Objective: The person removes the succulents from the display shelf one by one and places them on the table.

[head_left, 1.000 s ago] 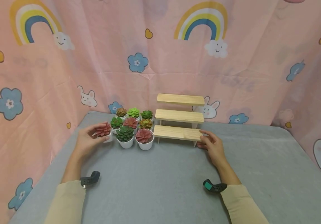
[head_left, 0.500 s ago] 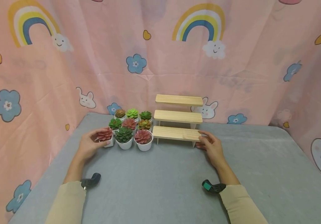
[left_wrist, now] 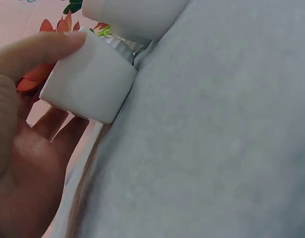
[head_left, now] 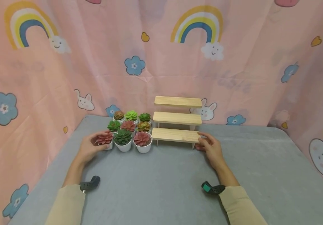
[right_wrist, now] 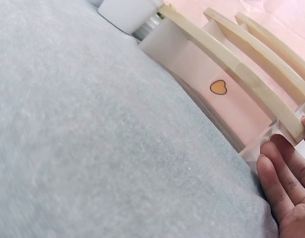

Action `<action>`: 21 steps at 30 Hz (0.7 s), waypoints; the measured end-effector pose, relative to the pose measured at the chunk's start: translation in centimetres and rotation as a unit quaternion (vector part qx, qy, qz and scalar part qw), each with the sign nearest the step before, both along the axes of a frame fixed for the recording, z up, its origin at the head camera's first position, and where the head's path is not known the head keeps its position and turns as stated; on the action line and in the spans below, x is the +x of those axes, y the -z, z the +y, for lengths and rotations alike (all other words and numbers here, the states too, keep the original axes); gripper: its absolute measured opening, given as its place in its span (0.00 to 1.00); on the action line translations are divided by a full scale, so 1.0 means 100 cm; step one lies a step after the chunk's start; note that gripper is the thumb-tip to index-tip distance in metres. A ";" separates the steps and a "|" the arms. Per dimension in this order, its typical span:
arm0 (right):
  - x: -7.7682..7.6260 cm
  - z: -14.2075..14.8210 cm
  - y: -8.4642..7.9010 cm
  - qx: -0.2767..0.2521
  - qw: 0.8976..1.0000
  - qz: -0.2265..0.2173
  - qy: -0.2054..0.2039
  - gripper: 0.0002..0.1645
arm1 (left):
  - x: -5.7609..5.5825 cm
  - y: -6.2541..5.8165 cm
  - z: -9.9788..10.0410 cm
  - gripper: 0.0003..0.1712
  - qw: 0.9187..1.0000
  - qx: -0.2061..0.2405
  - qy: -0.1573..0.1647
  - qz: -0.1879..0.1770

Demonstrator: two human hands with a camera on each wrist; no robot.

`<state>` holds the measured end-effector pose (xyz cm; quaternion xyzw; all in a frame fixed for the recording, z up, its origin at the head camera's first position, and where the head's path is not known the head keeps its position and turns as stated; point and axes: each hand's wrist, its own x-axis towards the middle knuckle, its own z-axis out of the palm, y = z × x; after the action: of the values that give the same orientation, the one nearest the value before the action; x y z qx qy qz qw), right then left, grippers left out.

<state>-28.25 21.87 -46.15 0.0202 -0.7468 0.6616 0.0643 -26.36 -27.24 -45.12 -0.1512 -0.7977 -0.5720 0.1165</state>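
Note:
My left hand [head_left: 89, 148] grips a red succulent in a white, square-sided pot [left_wrist: 90, 79], with the thumb on the near side and fingers behind. The pot's base meets the grey cloth at the front left of a cluster of potted succulents. Beside it are a dark green succulent [head_left: 123, 136] and a pinkish-red succulent [head_left: 142, 138] in round white pots. My right hand [head_left: 212, 150] pinches the right end of the lowest shelf of a three-tier wooden stand [head_left: 175, 134]. In the right wrist view, several fingers [right_wrist: 276, 178] lie by the stand's side support.
Behind the front pots stand several more succulents, including a bright green one [head_left: 131, 115] and a brown one [head_left: 119, 115]. The cluster sits close to the stand's left side. A pink patterned curtain [head_left: 167, 68] hangs behind the grey cloth-covered table [head_left: 155, 184].
My left hand has lowered the red succulent and brought it rightward against the cluster. The right hand stays at the stand's end. The head view has shifted slightly.

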 end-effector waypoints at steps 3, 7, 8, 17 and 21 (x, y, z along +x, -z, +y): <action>0.002 0.000 0.000 -0.004 1.000 -0.003 0.004 0.23 | 0.001 0.001 0.001 0.22 1.000 0.007 0.005 0.000; 0.006 0.001 0.000 -0.003 1.000 -0.008 0.009 0.23 | 0.001 -0.003 0.005 0.18 1.000 0.013 0.005 -0.010; 0.007 0.002 0.000 -0.002 1.000 -0.009 0.012 0.23 | 0.000 -0.005 0.006 0.17 1.000 0.008 0.000 -0.011; 0.005 0.001 -0.009 0.098 0.995 -0.009 -0.006 0.26 | 0.002 -0.029 0.019 0.24 0.990 -0.098 -0.082 -0.061; 0.003 0.004 -0.023 0.208 0.976 -0.008 -0.064 0.32 | 0.004 -0.050 0.021 0.28 0.973 -0.180 -0.117 -0.088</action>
<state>-27.96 22.25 -43.82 0.0756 -0.8656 0.4949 0.0106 -25.92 -25.12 -40.08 -0.0244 -0.9067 -0.4127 0.0831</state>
